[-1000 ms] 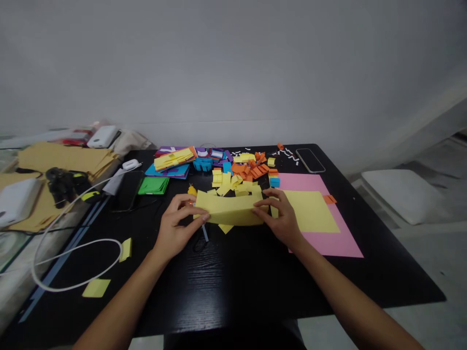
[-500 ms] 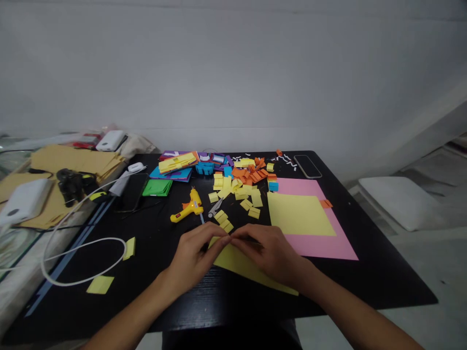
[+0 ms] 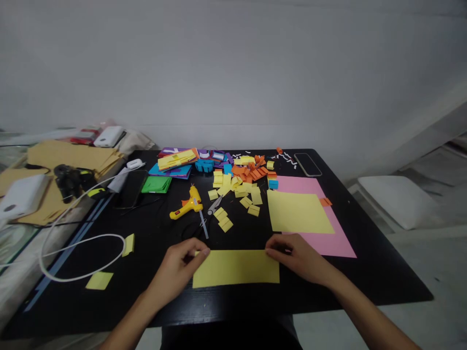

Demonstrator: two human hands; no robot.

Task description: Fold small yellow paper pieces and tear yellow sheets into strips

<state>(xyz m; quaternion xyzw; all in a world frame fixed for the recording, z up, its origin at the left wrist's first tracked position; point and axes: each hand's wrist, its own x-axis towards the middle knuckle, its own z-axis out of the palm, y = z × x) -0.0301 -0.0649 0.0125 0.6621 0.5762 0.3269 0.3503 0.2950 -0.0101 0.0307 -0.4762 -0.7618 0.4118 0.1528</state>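
Observation:
A yellow sheet of paper [image 3: 236,268] lies lengthwise near the table's front edge, facing me. My left hand [image 3: 184,262] pinches its far left corner between thumb and fingers. At the far right corner, my right hand [image 3: 294,255] grips the sheet the same way. Beyond the left hand rest a yellow glue gun [image 3: 187,205] with a glue stick in it and a pair of scissors [image 3: 214,205]. Small folded yellow paper pieces [image 3: 223,219] are scattered just past the sheet.
A larger yellow sheet [image 3: 301,214] lies on a pink sheet [image 3: 343,240] at the right. Orange paper pieces [image 3: 251,171], a green paper stack [image 3: 156,184] and a phone [image 3: 307,165] are farther back. A white cable [image 3: 83,279] loops across the left side.
My hands, close together before at the sheet's far edge, have moved apart to its two far corners. The yellow sheet has turned from slanted to straight across in front of me.

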